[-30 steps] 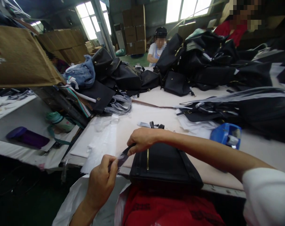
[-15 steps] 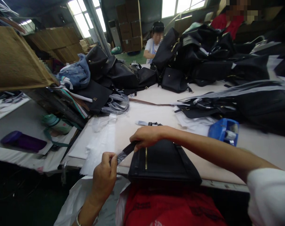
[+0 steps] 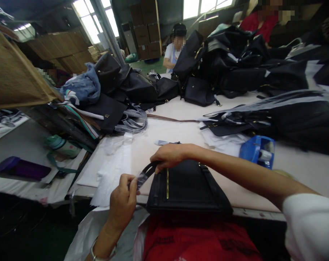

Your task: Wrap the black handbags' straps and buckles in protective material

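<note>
A black bag (image 3: 186, 185) with a gold zip lies at the table's front edge, against my body. Off its left side runs a black strap (image 3: 149, 168), partly wrapped in clear plastic. My left hand (image 3: 123, 197) is closed, pinching the wrapped end of the strap between thumb and fingers. My right hand (image 3: 168, 156) reaches across the bag and grips the strap close to the bag's upper left corner. Between the two hands the strap bows upward slightly. Some of the right fingers are hidden behind the hand.
A blue tape dispenser (image 3: 257, 152) stands to the right. White sheets (image 3: 112, 170) lie on the left of the table (image 3: 175, 127). Black bags (image 3: 235, 72) are heaped at the back and right. A purple bottle (image 3: 23, 168) rests on the left shelf. Two people are beyond the heap.
The strap between my hands has gone from nearly straight to bowed. My left hand has shifted slightly right and still pinches the plastic-wrapped end; the right hand has hardly moved.
</note>
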`<action>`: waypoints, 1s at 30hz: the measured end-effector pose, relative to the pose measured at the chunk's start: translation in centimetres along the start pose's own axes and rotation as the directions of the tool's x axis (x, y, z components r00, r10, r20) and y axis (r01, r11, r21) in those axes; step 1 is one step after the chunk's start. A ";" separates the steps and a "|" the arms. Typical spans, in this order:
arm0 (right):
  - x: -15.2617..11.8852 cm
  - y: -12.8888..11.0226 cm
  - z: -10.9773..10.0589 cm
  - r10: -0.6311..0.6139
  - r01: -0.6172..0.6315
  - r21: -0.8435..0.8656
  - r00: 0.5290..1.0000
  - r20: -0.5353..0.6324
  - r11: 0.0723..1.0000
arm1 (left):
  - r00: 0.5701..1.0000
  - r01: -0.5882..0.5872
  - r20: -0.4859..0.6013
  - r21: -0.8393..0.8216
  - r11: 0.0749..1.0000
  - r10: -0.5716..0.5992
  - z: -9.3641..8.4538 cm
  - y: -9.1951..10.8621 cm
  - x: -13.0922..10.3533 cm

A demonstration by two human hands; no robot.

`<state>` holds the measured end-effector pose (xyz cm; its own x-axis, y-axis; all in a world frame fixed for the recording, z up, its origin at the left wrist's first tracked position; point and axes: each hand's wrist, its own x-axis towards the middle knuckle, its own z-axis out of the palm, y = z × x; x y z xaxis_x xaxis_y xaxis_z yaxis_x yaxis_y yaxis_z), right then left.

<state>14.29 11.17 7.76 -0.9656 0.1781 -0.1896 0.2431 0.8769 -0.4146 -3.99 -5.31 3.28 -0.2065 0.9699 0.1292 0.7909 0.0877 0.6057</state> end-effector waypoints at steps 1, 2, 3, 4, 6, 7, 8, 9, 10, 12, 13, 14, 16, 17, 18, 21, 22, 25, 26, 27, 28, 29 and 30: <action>0.3 -0.3 0.1 -0.022 0.022 -0.017 1.000 0.010 1.000 | 1.000 0.001 0.012 -0.026 1.000 -0.001 0.1 0.2 0.2; 0.6 -0.6 0.2 -0.038 0.039 -0.033 0.999 0.025 0.999 | 1.000 -0.005 0.025 -0.045 0.999 0.006 0.2 0.4 0.4; 0.9 -0.9 0.2 -0.049 0.051 -0.043 0.998 0.041 0.998 | 0.999 -0.017 0.040 -0.052 0.999 0.019 0.3 0.6 0.7; 1.1 -1.0 0.2 -0.055 0.057 -0.040 0.997 0.051 0.998 | 0.998 -0.030 0.055 -0.049 0.998 0.033 0.4 0.8 0.9; 1.0 -0.6 0.2 -0.050 0.050 0.012 0.998 0.048 0.999 | 0.996 -0.044 0.077 -0.018 0.999 0.045 0.3 0.8 1.2; 0.8 0.0 0.2 -0.042 0.041 0.057 0.999 0.027 0.998 | 0.996 -0.043 0.083 0.001 0.999 0.043 0.1 0.7 1.3; 0.5 0.6 0.2 -0.035 0.035 0.112 0.999 0.002 0.993 | 0.996 -0.037 0.084 0.015 0.999 0.036 0.0 0.5 1.4; 0.1 1.3 0.3 -0.030 0.033 0.171 0.999 -0.022 0.985 | 0.996 -0.027 0.082 0.020 0.999 0.026 -0.1 0.4 1.5; -0.1 1.9 0.4 -0.028 0.036 0.229 0.999 -0.037 0.973 | 0.997 -0.018 0.081 0.016 1.000 0.017 -0.2 0.3 1.6; -0.4 2.7 0.6 -0.051 0.064 0.328 0.998 -0.049 0.943 | 0.996 -0.006 0.085 -0.009 1.000 0.007 -0.1 0.5 1.9; -0.3 2.7 0.6 -0.075 0.088 0.355 0.996 -0.052 0.931 | 0.996 -0.005 0.088 -0.021 1.000 0.007 0.0 0.6 2.0; -0.2 2.6 0.7 -0.096 0.110 0.357 0.994 -0.057 0.927 | 0.996 -0.007 0.090 -0.029 1.000 0.010 0.2 0.9 2.3; 0.1 2.2 0.6 -0.110 0.126 0.306 0.992 -0.068 0.944 | 0.995 -0.017 0.097 -0.036 0.999 0.021 0.5 1.3 2.7; 0.2 2.1 0.5 -0.102 0.117 0.279 0.992 -0.069 0.953 | 0.994 -0.020 0.103 -0.037 0.999 0.023 0.6 1.5 2.9; 0.2 2.0 0.4 -0.090 0.104 0.276 0.994 -0.065 0.956 | 0.994 -0.019 0.109 -0.039 0.999 0.023 0.6 1.6 3.0; -0.2 2.7 0.3 -0.076 0.099 0.415 0.995 -0.071 0.904 | 0.992 0.005 0.127 -0.051 0.999 0.001 0.4 1.7 3.1; -0.3 3.1 0.3 -0.072 0.102 0.464 0.994 -0.083 0.880 | 0.991 0.017 0.131 -0.064 0.998 -0.009 0.3 1.6 3.1; -0.5 4.0 0.5 -0.037 0.088 0.459 0.992 -0.120 0.884 | 0.989 0.053 0.147 -0.139 0.989 -0.032 0.2 1.7 3.0; -0.4 4.1 0.6 -0.025 0.074 0.411 0.992 -0.124 0.908 | 0.987 0.063 0.157 -0.161 0.985 -0.038 0.2 1.9 3.0; -0.3 3.9 0.7 -0.016 0.060 0.352 0.992 -0.127 0.934 | 0.985 0.071 0.166 -0.177 0.982 -0.041 0.3 2.0 3.0; 0.0 3.6 0.7 -0.018 0.056 0.290 0.991 -0.130 0.955 | 0.984 0.075 0.173 -0.188 0.979 -0.042 0.4 2.1 3.1; 0.2 3.1 0.8 -0.030 0.061 0.232 0.990 -0.135 0.971 | 0.983 0.073 0.180 -0.195 0.978 -0.038 0.6 2.3 3.1; 0.5 2.6 0.8 -0.045 0.070 0.179 0.989 -0.141 0.981 | 0.983 0.064 0.184 -0.196 0.978 -0.028 0.7 2.5 3.2</action>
<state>14.48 13.17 5.83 -0.9788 0.1999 -0.0436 0.1878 0.7931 -0.5794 -2.27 -1.79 4.61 -0.1190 0.9923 -0.0342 0.6476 0.1036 0.7549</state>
